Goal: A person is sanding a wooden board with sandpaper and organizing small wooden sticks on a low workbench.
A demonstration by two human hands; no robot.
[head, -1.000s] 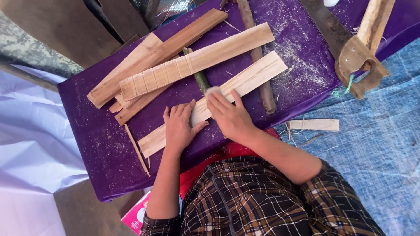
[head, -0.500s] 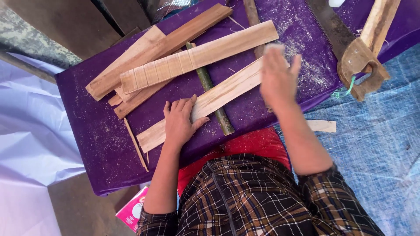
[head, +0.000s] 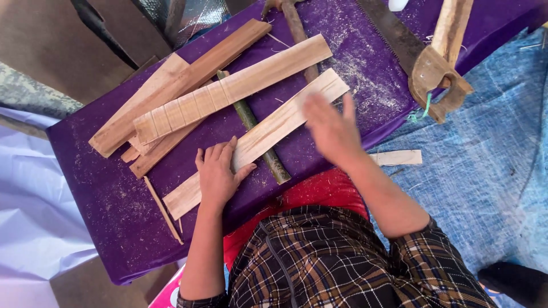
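My left hand (head: 218, 174) lies flat on a long pale bamboo slat (head: 285, 117) that runs diagonally across the purple board (head: 103, 188). My right hand (head: 331, 128) hovers blurred just above the slat's right part, fingers spread, holding nothing. Under the slat lies a green bamboo stick (head: 268, 154). Behind it rests a second slat with cross cuts (head: 228, 91), on top of several brown wood strips (head: 171, 91).
A hand saw (head: 425, 60) with a wooden handle lies at the board's right end. A small wood offcut (head: 397, 157) sits on the blue tarp (head: 491, 171). A thin splinter (head: 162, 210) lies left of my left hand. Sawdust covers the board.
My right hand lifted off the slat, swept out to the right, and now comes back toward me above it. The green stick has shifted right. My left hand stays pressed on the slat.
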